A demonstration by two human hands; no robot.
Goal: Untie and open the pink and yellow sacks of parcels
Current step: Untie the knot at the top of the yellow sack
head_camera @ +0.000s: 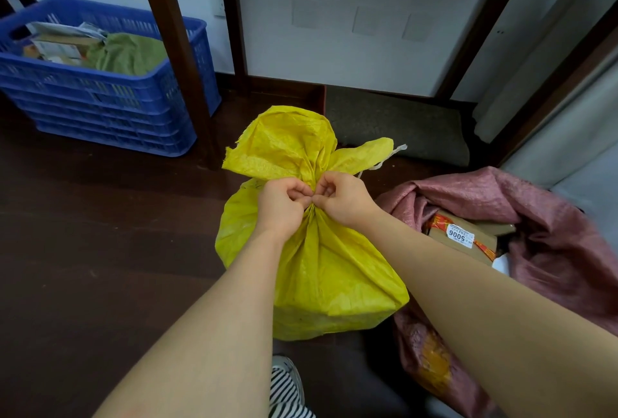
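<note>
Head view: both hands' fingers [302, 198] seemingly pinching yellow sack [321, 270] neck.

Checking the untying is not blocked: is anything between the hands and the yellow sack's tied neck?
Nothing visible. The left hand and right hand both pinch the gathered neck of the yellow woven plastic sack directly.

Both forearms are bare, sleeveless; a black-and-white striped garment [287, 394] shows below.

Dark wood floor [100, 250], white wall [351, 56]
</note>
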